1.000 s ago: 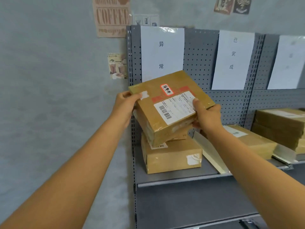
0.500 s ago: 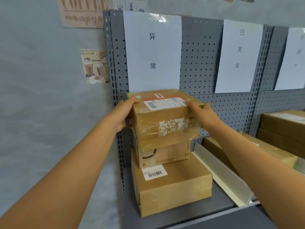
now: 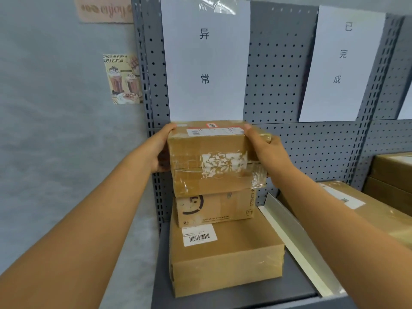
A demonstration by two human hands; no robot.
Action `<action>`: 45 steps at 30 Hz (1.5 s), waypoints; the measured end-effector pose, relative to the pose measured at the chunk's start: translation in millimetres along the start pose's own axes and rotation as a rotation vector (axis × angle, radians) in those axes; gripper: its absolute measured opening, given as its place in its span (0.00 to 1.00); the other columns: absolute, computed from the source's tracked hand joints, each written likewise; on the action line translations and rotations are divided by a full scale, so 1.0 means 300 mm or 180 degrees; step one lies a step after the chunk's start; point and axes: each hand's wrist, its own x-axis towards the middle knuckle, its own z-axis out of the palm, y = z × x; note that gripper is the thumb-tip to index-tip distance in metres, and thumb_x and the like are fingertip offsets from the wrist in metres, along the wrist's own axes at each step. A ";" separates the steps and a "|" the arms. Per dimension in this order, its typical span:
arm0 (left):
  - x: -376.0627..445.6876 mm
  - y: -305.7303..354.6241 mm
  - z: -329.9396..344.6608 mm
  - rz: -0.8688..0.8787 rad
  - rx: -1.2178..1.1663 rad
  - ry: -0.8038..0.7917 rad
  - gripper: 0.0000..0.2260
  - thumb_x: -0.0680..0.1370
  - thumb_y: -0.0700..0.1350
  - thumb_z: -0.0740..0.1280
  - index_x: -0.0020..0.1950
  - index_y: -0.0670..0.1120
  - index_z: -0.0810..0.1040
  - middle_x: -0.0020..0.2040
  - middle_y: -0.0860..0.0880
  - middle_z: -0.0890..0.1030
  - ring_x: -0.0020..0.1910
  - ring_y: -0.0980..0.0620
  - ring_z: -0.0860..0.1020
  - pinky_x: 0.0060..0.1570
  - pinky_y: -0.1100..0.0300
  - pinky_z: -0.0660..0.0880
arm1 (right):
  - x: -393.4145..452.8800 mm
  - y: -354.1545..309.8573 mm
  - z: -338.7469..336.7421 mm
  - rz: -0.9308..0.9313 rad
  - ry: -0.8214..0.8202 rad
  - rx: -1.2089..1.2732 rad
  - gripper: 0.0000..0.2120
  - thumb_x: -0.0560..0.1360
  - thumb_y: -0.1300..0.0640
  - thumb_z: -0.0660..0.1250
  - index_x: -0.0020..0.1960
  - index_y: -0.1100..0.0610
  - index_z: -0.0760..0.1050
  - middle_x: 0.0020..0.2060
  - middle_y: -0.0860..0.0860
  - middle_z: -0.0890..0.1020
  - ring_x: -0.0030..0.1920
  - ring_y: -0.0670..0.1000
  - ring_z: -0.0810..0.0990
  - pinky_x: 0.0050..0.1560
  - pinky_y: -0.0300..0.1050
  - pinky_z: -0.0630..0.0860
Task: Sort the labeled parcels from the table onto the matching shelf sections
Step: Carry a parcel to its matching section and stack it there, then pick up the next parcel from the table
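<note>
A taped brown parcel [image 3: 209, 157] with a white shipping label and a small red tag on top sits at the top of a stack in the leftmost shelf section. My left hand [image 3: 161, 150] grips its left side and my right hand [image 3: 262, 148] grips its right side. Beneath it lie a printed cardboard box [image 3: 214, 208] and a larger flat box [image 3: 225, 257] with a barcode label. A white sign [image 3: 205, 59] with two black characters hangs on the pegboard behind this section.
A white divider [image 3: 296, 244] separates this section from the one to the right, where a flat parcel [image 3: 347, 201] lies under a second sign [image 3: 341, 61]. More boxes [image 3: 392, 172] are stacked at the far right. The grey shelf board [image 3: 296, 284] shows beside the stack.
The parcel went from tilted in the air in front of the shelf to lying level on top of the stack. Both hands stayed on its sides, and the view moved closer.
</note>
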 end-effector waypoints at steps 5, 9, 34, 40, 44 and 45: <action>-0.071 -0.019 0.002 0.0383 -0.0459 0.0260 0.22 0.78 0.66 0.60 0.57 0.49 0.78 0.43 0.48 0.83 0.39 0.49 0.83 0.35 0.55 0.80 | -0.025 -0.034 0.002 -0.0585 0.0360 -0.0461 0.36 0.72 0.33 0.68 0.69 0.54 0.63 0.64 0.54 0.72 0.58 0.54 0.75 0.55 0.54 0.76; -0.163 -0.030 -0.040 0.0720 -0.0026 0.0716 0.20 0.81 0.61 0.60 0.66 0.50 0.74 0.60 0.48 0.78 0.59 0.48 0.77 0.58 0.47 0.76 | -0.071 -0.082 0.007 -0.1931 0.0932 -0.1513 0.24 0.77 0.46 0.68 0.68 0.57 0.69 0.65 0.55 0.73 0.66 0.58 0.70 0.67 0.56 0.66; -1.898 -0.530 -1.578 -0.0945 0.4948 0.3464 0.23 0.80 0.53 0.62 0.74 0.49 0.66 0.69 0.45 0.73 0.68 0.43 0.70 0.65 0.51 0.66 | -1.864 -0.342 1.392 -0.4029 -0.3726 -0.1208 0.32 0.79 0.52 0.64 0.79 0.54 0.56 0.72 0.55 0.66 0.69 0.59 0.66 0.68 0.53 0.67; -2.288 -0.623 -1.870 -0.1524 0.4707 0.3768 0.24 0.80 0.54 0.62 0.75 0.50 0.66 0.70 0.47 0.72 0.69 0.44 0.70 0.67 0.48 0.68 | -2.305 -0.430 1.646 -0.4338 -0.4090 -0.1086 0.30 0.78 0.52 0.64 0.77 0.54 0.59 0.70 0.54 0.68 0.68 0.59 0.67 0.66 0.51 0.67; -2.506 -0.692 -2.033 -0.1796 0.4408 0.4072 0.23 0.80 0.54 0.63 0.73 0.50 0.67 0.70 0.48 0.73 0.69 0.46 0.70 0.67 0.48 0.68 | -2.550 -0.480 1.816 -0.4453 -0.4354 -0.1024 0.31 0.77 0.51 0.65 0.77 0.53 0.59 0.71 0.55 0.68 0.69 0.59 0.68 0.66 0.51 0.68; -2.553 -0.709 -2.070 -0.1884 0.4324 0.4144 0.23 0.80 0.54 0.63 0.73 0.51 0.66 0.70 0.48 0.73 0.69 0.46 0.71 0.67 0.48 0.68 | -2.612 -0.489 1.856 -0.4461 -0.4431 -0.0981 0.31 0.77 0.51 0.66 0.77 0.53 0.60 0.70 0.55 0.69 0.69 0.59 0.68 0.66 0.51 0.69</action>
